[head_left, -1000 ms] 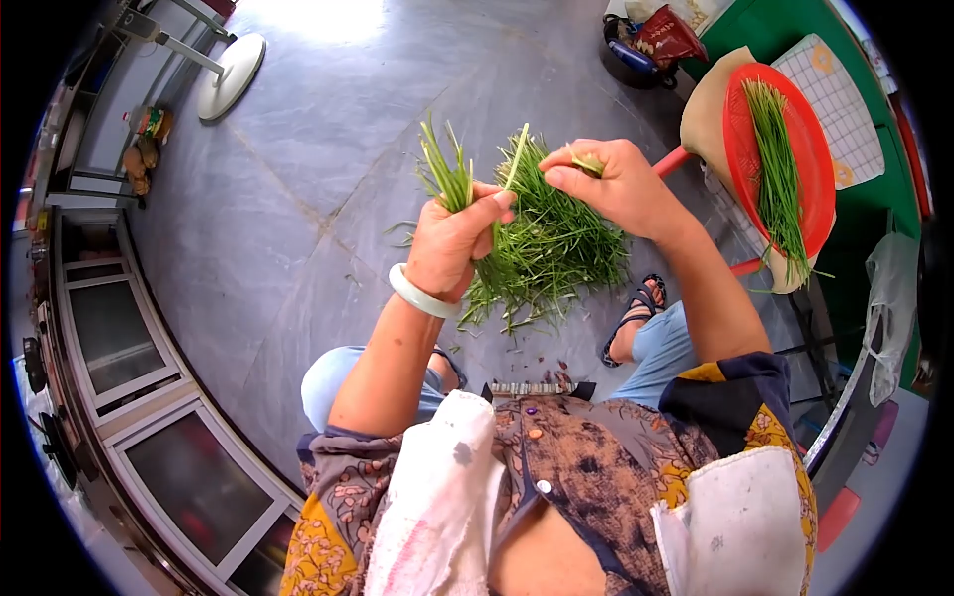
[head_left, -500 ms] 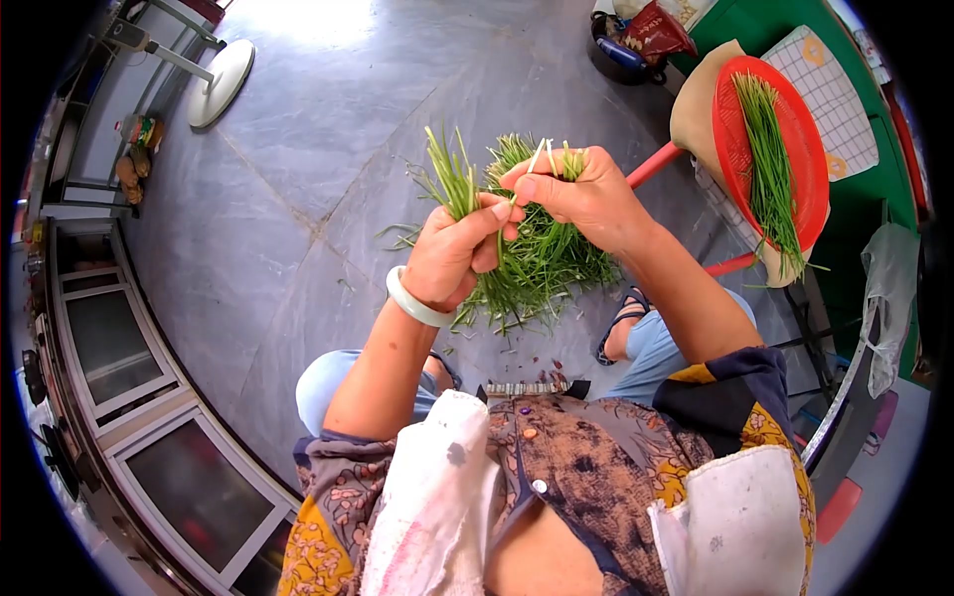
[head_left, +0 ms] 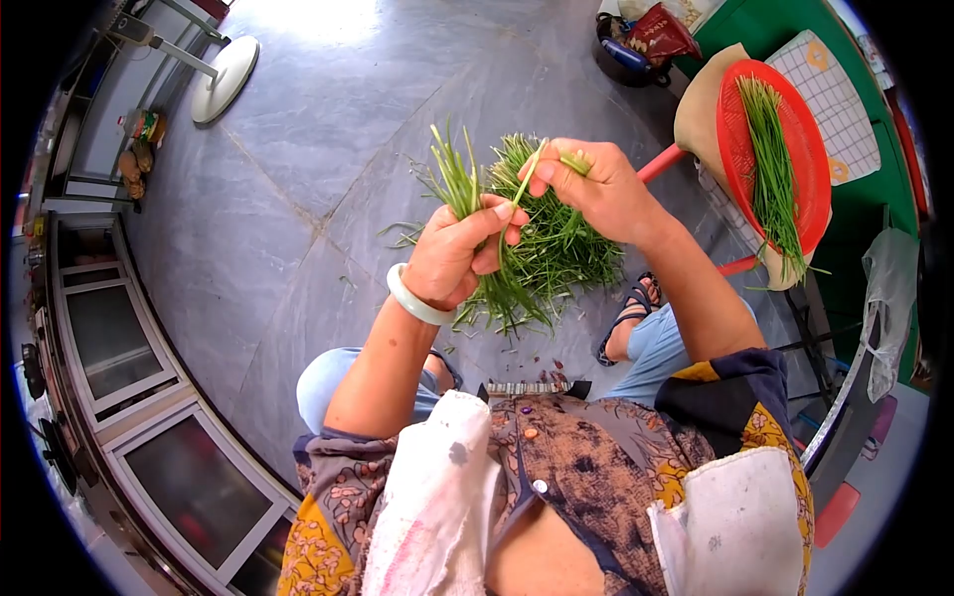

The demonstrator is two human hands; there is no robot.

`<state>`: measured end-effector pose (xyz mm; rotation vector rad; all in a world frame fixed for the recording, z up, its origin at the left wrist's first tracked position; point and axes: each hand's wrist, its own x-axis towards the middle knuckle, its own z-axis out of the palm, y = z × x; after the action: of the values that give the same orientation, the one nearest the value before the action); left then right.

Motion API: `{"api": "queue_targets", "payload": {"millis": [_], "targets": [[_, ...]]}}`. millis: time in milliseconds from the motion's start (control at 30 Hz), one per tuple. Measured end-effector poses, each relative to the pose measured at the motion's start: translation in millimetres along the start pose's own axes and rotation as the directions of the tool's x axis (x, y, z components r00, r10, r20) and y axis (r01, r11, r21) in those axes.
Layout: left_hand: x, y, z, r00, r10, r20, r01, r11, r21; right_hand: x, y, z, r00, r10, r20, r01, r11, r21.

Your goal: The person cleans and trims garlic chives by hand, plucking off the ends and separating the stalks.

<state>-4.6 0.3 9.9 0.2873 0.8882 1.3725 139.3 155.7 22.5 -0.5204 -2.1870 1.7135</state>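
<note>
My left hand point(head_left: 449, 250), with a pale bangle above it, is closed around a bunch of garlic chives point(head_left: 457, 179). Their cut ends point up and the green leaves hang below the fist. Between thumb and forefinger, my right hand point(head_left: 604, 189) pinches the pale tip of a single chive stalk point(head_left: 528, 177), whose lower part meets the left fingertips. A few short chive pieces point(head_left: 575, 162) also stick out of the right hand. Beneath both hands, a loose chive heap point(head_left: 576, 253) lies on the floor, partly hidden by them.
To the right, a red plastic basket point(head_left: 733, 164) holds a long bundle of chives point(head_left: 770, 169) on a red-legged seat. A dark pot point(head_left: 628, 62) stands at the back. A round white stand base point(head_left: 227, 79) is at the left, near glass-fronted cabinets point(head_left: 114, 333). My sandalled foot point(head_left: 626, 323) borders the heap.
My right hand has shifted slightly right and now pinches one stalk by its tip. Fewer pale stalk ends show at its fingers. My left hand keeps its bunch almost in place.
</note>
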Motion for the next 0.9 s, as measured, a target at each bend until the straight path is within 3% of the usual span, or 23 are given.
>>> {"api": "queue_targets", "payload": {"millis": [233, 333, 367, 500, 600, 767, 867, 900], "targets": [[1.0, -0.6, -1.5, 1.0, 0.002, -0.029, 0.0, 0.999, 0.047, 3.3, -15.5, -24.6, 0.925, 0.152, -0.349, -0.129, 0.988, 0.087], [2.3, -1.8, -4.4, 0.999, 0.012, -0.031, -0.01, 0.999, 0.047, 2.3, -11.0, -36.7, 0.974, 0.027, -0.226, -0.059, 0.989, -0.136], [2.5, -1.7, -4.7, 0.999, 0.013, -0.035, -0.011, 0.999, 0.045, -1.4, -13.4, -36.2, 0.993, 0.075, -0.089, -0.09, 0.98, -0.179], [4.1, 0.1, -3.6, 0.996, 0.01, -0.087, -0.004, 0.998, 0.069, -3.4, -15.9, -25.0, 0.969, 0.228, 0.091, -0.155, 0.856, -0.492], [6.5, -2.2, -5.9, 0.998, 0.027, -0.055, -0.024, 0.997, 0.067, -5.3, -6.5, -16.7, 0.998, 0.061, -0.003, -0.06, 0.963, -0.263], [10.0, -4.8, -6.6, 0.999, 0.011, -0.03, -0.01, 1.0, 0.022, -2.4, -20.3, 4.8, 0.988, 0.149, 0.034, -0.152, 0.982, 0.11], [11.9, -6.7, -2.0, 1.0, -0.008, -0.017, 0.009, 1.0, 0.021, -0.5, -12.7, 21.0, 0.945, 0.326, -0.02, -0.289, 0.865, 0.409], [12.4, -8.9, -3.2, 1.0, -0.021, 0.022, 0.02, 0.999, 0.039, 0.6, -9.1, 25.6, 0.951, 0.304, -0.06, -0.244, 0.854, 0.459]]}}
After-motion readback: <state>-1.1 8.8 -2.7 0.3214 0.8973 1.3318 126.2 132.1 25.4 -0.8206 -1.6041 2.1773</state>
